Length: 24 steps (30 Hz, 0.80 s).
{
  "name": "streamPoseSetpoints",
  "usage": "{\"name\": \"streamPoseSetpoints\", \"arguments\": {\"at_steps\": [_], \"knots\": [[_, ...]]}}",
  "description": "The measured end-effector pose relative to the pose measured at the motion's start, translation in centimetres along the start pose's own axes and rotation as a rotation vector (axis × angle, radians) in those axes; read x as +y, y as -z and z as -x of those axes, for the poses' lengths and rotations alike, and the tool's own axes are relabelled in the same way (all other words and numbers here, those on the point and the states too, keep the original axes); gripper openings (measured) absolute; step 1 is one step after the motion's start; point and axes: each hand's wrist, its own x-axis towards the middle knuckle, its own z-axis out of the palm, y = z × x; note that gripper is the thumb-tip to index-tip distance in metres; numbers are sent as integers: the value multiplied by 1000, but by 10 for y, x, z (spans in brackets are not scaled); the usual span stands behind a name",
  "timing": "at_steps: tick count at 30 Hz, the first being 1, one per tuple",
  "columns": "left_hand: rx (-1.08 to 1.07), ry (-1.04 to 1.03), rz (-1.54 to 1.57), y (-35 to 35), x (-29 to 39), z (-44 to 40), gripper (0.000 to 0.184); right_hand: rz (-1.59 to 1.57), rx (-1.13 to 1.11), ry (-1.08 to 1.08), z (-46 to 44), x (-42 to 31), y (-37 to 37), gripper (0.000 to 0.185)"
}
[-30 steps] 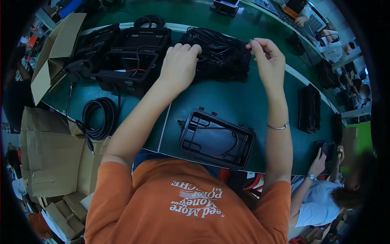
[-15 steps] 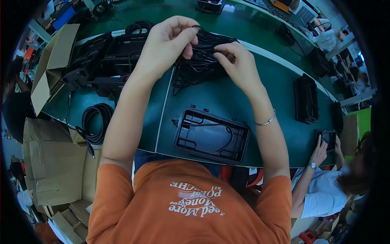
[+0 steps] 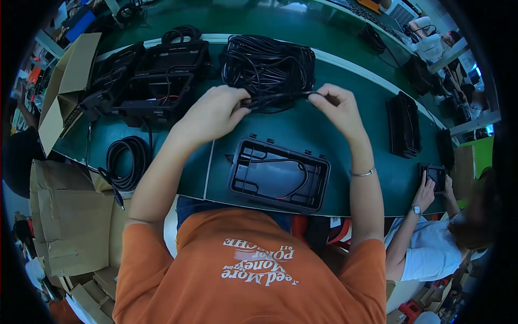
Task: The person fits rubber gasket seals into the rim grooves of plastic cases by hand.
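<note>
A large bundle of thin black cables point(image 3: 267, 65) lies on the green table in front of me. At its near side, my left hand point(image 3: 218, 112) and my right hand point(image 3: 335, 106) stretch a black cable point(image 3: 286, 96) between them. Both hands are closed, fingertips pinching the cable. Nearer to my body sits an open black plastic box point(image 3: 279, 175), with a thin black cable curving inside it and a bit of red at the cable's end.
Open black cases point(image 3: 151, 100) and a coiled cable point(image 3: 127, 164) lie at left beside cardboard boxes point(image 3: 73, 216). Another black box point(image 3: 404, 124) stands at right. There a co-worker's hands point(image 3: 424, 193) hold a small black frame point(image 3: 433, 179).
Both hands have come down from the top of the cable bundle towards me and moved farther apart. A cable is now drawn taut between them. The open box stays in place.
</note>
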Motion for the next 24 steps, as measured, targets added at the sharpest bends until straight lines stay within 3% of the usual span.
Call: {"name": "streamPoseSetpoints", "arguments": {"at_steps": [4, 7, 10, 12, 14, 16, 18, 24], "knots": [[-184, 72, -8, -12, -6, 21, 23, 245, -180, 26, 31, 1, -14, 21], [-110, 90, 45, -6, 0, 2, 21, 230, -196, 54, 33, -5, -25, 20], [89, -2, -67, -9, 10, -29, 39, 195, -190, 181, 32, -14, -28, 18], [257, -183, -338, -26, -9, -55, 56, 165, -204, 275, 32, -24, -26, 16], [116, -56, -447, -30, -24, -74, 64, 121, -232, 174, 31, -43, -23, 13], [-66, 67, -478, -31, -39, -90, 56, 81, -214, 110, 34, -65, -28, 8], [-76, 139, -401, -36, -47, -101, 49, 79, -147, 138, 44, -83, -29, 5], [-125, 196, -330, -30, -66, -129, 31, -287, -218, 163, 73, -110, -13, 35]]}}
